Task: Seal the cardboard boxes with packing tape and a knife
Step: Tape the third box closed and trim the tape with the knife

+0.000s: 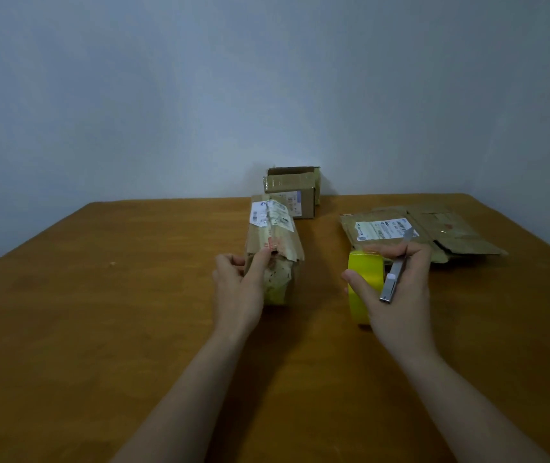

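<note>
three boxes (275, 248) (295, 192) (450, 228), one tape (365, 275), knife (392, 282) perhaps

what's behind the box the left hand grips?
A smaller cardboard box, top flaps open. The held box covers its lower left corner; its inside is not visible.

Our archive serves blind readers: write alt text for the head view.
The left hand grips a worn cardboard box on a wooden table; the right hand holds a yellow tape roll and a knife. A second box and flattened cardboard lie behind.
</note>
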